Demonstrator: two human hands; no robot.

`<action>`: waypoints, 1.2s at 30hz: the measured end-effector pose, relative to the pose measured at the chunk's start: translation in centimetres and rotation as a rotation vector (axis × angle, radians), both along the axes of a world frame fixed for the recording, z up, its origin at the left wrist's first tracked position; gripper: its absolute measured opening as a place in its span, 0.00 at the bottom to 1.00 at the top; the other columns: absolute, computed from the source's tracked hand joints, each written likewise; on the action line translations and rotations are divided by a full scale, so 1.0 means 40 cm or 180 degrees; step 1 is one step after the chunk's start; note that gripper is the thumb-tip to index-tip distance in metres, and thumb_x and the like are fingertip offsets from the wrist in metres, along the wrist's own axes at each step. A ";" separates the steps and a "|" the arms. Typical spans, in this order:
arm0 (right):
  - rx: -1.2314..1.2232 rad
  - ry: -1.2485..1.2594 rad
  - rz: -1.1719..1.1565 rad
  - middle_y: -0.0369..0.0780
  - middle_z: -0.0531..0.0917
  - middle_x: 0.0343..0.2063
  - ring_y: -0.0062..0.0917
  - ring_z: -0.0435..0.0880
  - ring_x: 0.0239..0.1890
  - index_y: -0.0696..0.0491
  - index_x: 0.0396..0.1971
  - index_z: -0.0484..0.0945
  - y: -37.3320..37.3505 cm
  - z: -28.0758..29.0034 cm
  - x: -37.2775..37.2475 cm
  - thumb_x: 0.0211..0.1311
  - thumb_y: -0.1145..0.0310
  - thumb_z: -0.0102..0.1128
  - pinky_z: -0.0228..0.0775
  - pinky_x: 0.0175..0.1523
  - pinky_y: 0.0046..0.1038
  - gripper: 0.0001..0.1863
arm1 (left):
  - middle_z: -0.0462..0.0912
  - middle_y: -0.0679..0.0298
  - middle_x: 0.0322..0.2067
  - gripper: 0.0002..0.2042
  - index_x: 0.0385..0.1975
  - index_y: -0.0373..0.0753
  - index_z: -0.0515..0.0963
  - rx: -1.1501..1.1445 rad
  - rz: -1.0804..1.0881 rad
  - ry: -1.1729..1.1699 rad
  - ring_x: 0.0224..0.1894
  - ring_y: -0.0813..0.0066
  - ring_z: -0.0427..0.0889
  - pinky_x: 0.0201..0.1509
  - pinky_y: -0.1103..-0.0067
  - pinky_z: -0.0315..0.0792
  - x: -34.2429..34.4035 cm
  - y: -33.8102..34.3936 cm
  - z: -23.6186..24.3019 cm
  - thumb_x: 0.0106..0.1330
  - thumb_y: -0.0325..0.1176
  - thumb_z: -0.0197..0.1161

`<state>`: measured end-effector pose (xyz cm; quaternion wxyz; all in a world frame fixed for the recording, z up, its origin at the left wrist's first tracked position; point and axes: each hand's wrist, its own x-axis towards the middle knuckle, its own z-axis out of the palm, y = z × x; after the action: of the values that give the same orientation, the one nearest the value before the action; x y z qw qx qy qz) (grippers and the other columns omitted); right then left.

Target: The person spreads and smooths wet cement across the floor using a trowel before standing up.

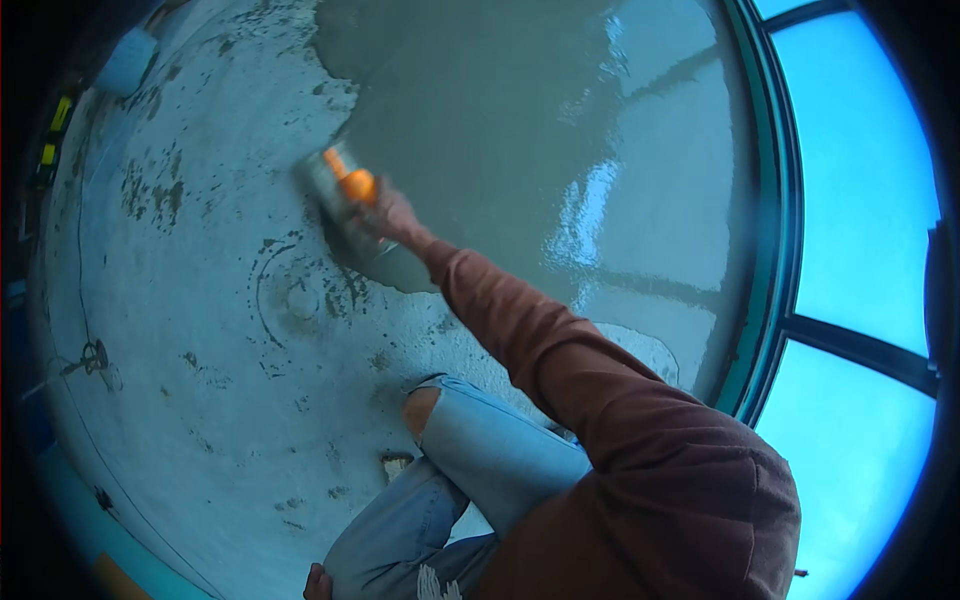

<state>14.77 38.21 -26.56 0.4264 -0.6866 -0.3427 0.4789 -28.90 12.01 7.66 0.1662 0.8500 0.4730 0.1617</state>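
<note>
My right hand [393, 213] is stretched far forward, closed round the orange handle [357, 184] of a finishing trowel. The trowel's flat blade [322, 185] is smeared by motion and lies at the left edge of a wet grey screed layer [470, 150], where it meets the bare pale floor. At the lower edge, a few fingers of my left hand [318, 582] show against my jeans by the knee. They appear to rest there with nothing in them; most of that hand is out of the picture.
Rough, stained concrete floor [200, 300] spreads to the left. A tall window with a dark green frame [780, 230] bounds the wet layer on the right. A pale bucket [127, 62] stands far left, near a yellow-and-black tool [55, 130]. A thin cord [85, 340] lies along the left side.
</note>
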 end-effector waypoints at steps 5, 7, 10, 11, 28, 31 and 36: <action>0.0179 -0.0466 -0.0400 0.56 0.79 0.43 0.44 0.81 0.51 0.57 0.55 0.61 -0.096 -0.028 -0.101 0.57 0.63 0.64 0.70 0.56 0.44 0.30 | 0.79 0.35 0.47 0.21 0.63 0.51 0.70 0.0022 0.0059 -0.0243 0.48 0.37 0.80 0.48 0.52 0.76 -0.012 -0.006 -0.032 0.77 0.50 0.44; 0.0311 0.0047 -0.0767 0.56 0.77 0.44 0.44 0.80 0.51 0.57 0.55 0.61 -0.141 -0.046 -0.110 0.55 0.64 0.65 0.69 0.57 0.43 0.31 | 0.80 0.36 0.47 0.21 0.62 0.51 0.72 -0.0186 0.0168 -0.0197 0.48 0.37 0.80 0.49 0.51 0.75 0.020 -0.011 -0.022 0.76 0.50 0.46; 0.0605 0.0337 -0.1301 0.55 0.74 0.47 0.44 0.78 0.53 0.57 0.57 0.60 -0.182 -0.105 -0.095 0.52 0.67 0.66 0.67 0.59 0.40 0.34 | 0.80 0.37 0.48 0.20 0.59 0.49 0.77 -0.0362 0.0520 -0.0301 0.50 0.37 0.79 0.50 0.48 0.74 0.051 -0.029 -0.018 0.75 0.49 0.49; 0.0755 0.0123 -0.1440 0.55 0.73 0.49 0.43 0.76 0.55 0.58 0.59 0.59 -0.195 -0.121 -0.079 0.51 0.68 0.66 0.66 0.61 0.39 0.36 | 0.80 0.37 0.48 0.20 0.57 0.45 0.78 -0.0424 0.0748 -0.0319 0.51 0.38 0.79 0.52 0.49 0.73 0.084 -0.030 -0.009 0.75 0.48 0.50; 0.0618 -0.0035 -0.3390 0.41 0.76 0.41 0.25 0.81 0.38 0.55 0.58 0.60 -1.064 -0.191 0.487 0.58 0.68 0.70 0.77 0.36 0.28 0.33 | 0.78 0.46 0.55 0.26 0.61 0.35 0.74 -0.0815 0.0286 -0.0332 0.55 0.47 0.78 0.61 0.54 0.69 -0.241 0.013 -0.155 0.76 0.51 0.48; 0.0267 0.0342 -0.3660 0.41 0.77 0.41 0.25 0.80 0.39 0.55 0.57 0.63 -1.264 -0.081 0.528 0.56 0.66 0.72 0.77 0.39 0.30 0.33 | 0.78 0.47 0.56 0.27 0.61 0.35 0.73 -0.0823 0.0254 -0.0285 0.55 0.48 0.78 0.61 0.54 0.69 -0.242 -0.004 -0.131 0.76 0.51 0.48; 0.0216 -0.0107 -0.4259 0.38 0.76 0.39 0.24 0.79 0.37 0.53 0.55 0.66 -1.658 -0.170 0.543 0.54 0.63 0.74 0.74 0.40 0.28 0.32 | 0.73 0.48 0.59 0.26 0.63 0.38 0.69 -0.0632 0.0376 0.0088 0.60 0.49 0.74 0.63 0.55 0.66 -0.020 -0.064 -0.051 0.76 0.51 0.47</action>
<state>36.48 -28.09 -33.35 0.6474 -0.7447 0.1354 0.0896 -29.68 9.46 5.61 0.2333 0.8021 0.5382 0.1119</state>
